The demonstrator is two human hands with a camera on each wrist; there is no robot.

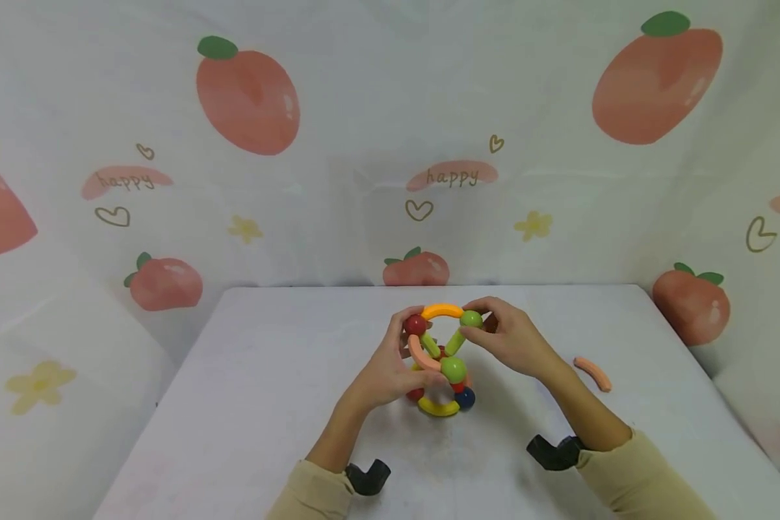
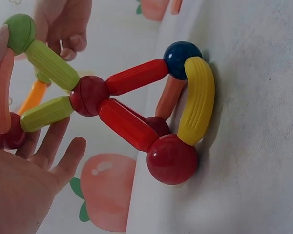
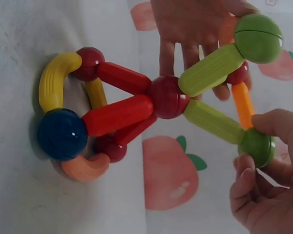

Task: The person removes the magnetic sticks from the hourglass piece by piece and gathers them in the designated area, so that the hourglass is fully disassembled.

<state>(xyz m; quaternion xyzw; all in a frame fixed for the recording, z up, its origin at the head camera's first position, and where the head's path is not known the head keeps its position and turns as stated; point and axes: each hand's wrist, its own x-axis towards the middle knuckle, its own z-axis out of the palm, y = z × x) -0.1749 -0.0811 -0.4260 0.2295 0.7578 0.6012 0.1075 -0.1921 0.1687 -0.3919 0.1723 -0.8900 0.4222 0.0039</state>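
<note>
Where red and lime rods (image 2: 138, 77) meet: red ball (image 2: 89, 96) | toy (image 3: 168, 97): hourglass-shaped

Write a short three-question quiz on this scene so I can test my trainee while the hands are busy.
1. What does the right hand pinch?
2. True or false: the blue ball is joined to a yellow curved rod.
3. Which piece lies loose on the table?
a) red straight rod
b) salmon curved rod
c) green straight rod

Key:
1. A green ball, at one end of the orange curved rod.
2. True.
3. b
</note>
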